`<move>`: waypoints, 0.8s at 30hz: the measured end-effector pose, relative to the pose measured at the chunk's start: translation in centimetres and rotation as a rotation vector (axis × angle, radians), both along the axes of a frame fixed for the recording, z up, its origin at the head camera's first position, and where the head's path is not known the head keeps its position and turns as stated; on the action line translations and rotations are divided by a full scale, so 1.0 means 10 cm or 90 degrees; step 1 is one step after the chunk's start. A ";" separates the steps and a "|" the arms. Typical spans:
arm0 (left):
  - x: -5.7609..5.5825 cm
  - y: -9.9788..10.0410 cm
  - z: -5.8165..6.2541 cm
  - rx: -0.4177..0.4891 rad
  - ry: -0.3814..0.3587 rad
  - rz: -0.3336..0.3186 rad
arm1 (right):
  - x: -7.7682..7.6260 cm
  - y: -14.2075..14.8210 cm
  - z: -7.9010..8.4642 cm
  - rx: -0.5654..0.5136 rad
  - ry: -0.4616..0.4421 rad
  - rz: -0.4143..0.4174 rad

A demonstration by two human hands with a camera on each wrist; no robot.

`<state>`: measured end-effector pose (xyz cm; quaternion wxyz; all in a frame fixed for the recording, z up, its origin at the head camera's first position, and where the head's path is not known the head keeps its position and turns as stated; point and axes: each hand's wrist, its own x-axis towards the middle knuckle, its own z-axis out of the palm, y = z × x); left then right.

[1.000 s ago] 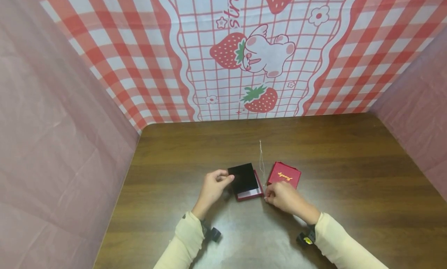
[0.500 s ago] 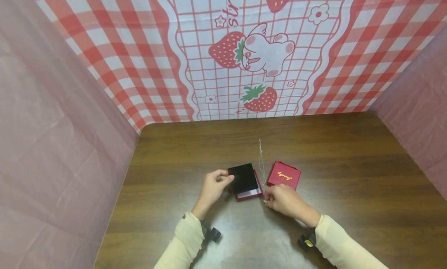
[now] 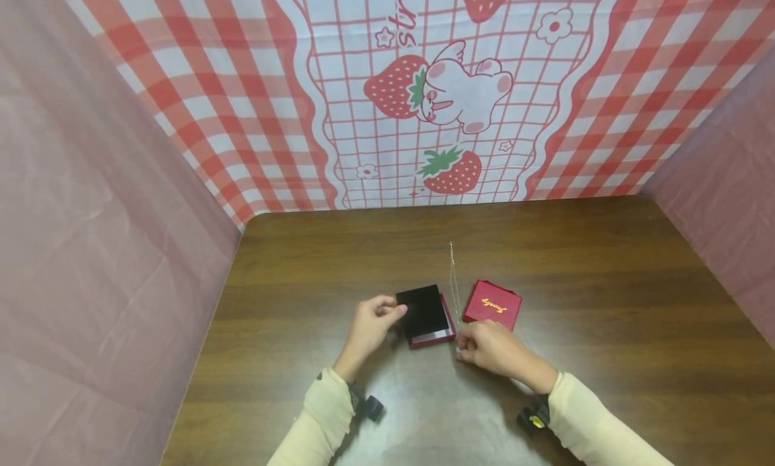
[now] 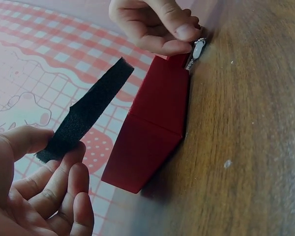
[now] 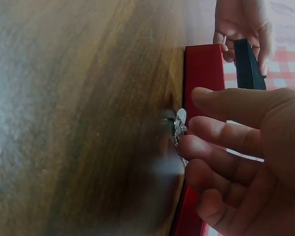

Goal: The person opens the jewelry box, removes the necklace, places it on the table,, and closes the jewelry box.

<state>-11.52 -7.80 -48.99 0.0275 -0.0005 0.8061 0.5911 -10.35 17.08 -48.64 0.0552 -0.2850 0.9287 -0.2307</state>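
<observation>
My left hand [image 3: 371, 328] pinches a black foam pad [image 3: 422, 309] by its edge, between thumb and fingers. In the left wrist view the pad hangs tilted, apart from the red box base [image 4: 147, 118]. From above, the pad covers most of that base, leaving a strip of its pale inside visible. My right hand [image 3: 492, 346] is low by the box's right side, thumb and forefinger parted around the pendant [image 5: 180, 121] of a silver necklace [image 3: 453, 278]. A fingertip seems to touch the pendant. The chain runs away from me along the tabletop.
A red lid [image 3: 493, 303] with gold lettering lies just right of the necklace, partly behind my right hand. Everything rests on a brown wooden table [image 3: 327, 251]. Behind stands a red-and-white strawberry cloth [image 3: 272, 130], with pink cloth [image 3: 109, 217] at both sides.
My right hand and the pendant have shifted slightly toward me, and thumb and forefinger now look further apart. The foam pad has dipped a little in my left hand.
</observation>
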 end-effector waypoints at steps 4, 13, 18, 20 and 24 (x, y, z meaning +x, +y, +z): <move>0.00 0.01 -0.01 0.001 0.002 -0.004 | 0.00 0.01 -0.01 -0.016 -0.006 0.000; -0.02 0.02 0.00 0.005 0.005 -0.003 | -0.03 0.03 -0.02 -0.041 0.000 -0.020; -0.03 0.02 -0.01 0.005 0.007 -0.003 | -0.06 0.03 -0.02 -0.055 0.016 -0.016; -0.04 0.02 -0.02 0.003 0.005 -0.003 | -0.07 0.03 -0.01 -0.056 0.021 -0.014; -0.04 0.02 -0.03 0.001 -0.001 -0.003 | -0.09 0.03 0.02 -0.057 0.018 -0.015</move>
